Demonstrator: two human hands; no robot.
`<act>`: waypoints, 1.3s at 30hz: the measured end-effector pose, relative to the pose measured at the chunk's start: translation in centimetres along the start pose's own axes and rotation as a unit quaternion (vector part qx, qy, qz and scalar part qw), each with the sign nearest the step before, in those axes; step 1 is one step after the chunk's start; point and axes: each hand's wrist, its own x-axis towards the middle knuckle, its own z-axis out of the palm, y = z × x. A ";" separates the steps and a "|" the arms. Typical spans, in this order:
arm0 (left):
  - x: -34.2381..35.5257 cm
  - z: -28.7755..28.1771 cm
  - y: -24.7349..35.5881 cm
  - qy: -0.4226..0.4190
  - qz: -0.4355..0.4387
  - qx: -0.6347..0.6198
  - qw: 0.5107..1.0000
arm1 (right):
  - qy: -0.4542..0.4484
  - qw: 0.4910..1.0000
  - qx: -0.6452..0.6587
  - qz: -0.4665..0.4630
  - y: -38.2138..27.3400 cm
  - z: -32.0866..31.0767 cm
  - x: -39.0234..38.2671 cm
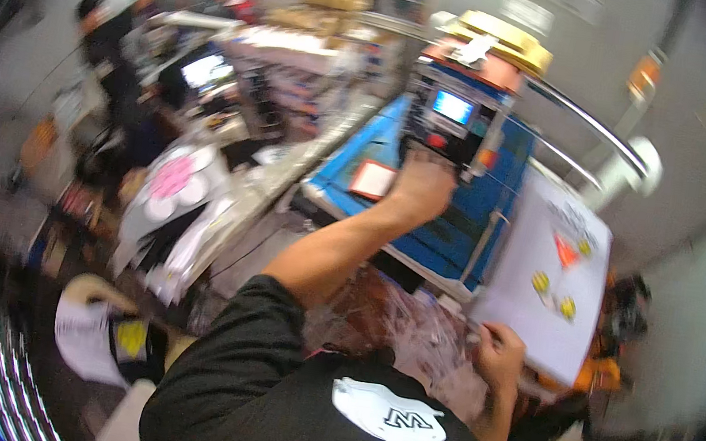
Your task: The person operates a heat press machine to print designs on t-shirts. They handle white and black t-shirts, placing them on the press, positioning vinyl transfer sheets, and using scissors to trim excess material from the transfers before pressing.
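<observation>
My left hand [425, 184] reaches forward to the lower front of a dark machine head [449, 113] with a small lit screen and a red button. Its fingertips are hidden against the machine, so their grip does not show. Below the machine head lies a blue flat bed [448, 242], with a small orange-edged white square [373, 179] left of my wrist. My right hand [500, 356] is held low with curled fingers, by the near left corner of a white panel [526, 328] printed with red and yellow shapes. Whatever its fingers may hold is too blurred to name.
A metal rail [596, 132] runs along the right of the machine. Crumpled clear plastic [436, 334] lies in front of the bed. To the left are a grey-white sheet with a pink patch [171, 177] and a lit monitor [206, 72]. Another person [108, 46] stands far left.
</observation>
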 end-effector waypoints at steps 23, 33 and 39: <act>2.7 -0.3 -1.5 0.232 0.279 -0.128 0.923 | 0.163 0.960 -0.118 0.193 -17.9 20.1 -18.1; 5.3 0.4 0.6 0.365 0.339 -0.114 0.859 | 0.276 0.895 -0.205 0.284 -13.4 11.2 -34.2; 6.9 2.3 1.6 0.381 0.307 -0.081 0.868 | 0.385 0.844 -0.202 0.314 -9.6 2.4 -43.5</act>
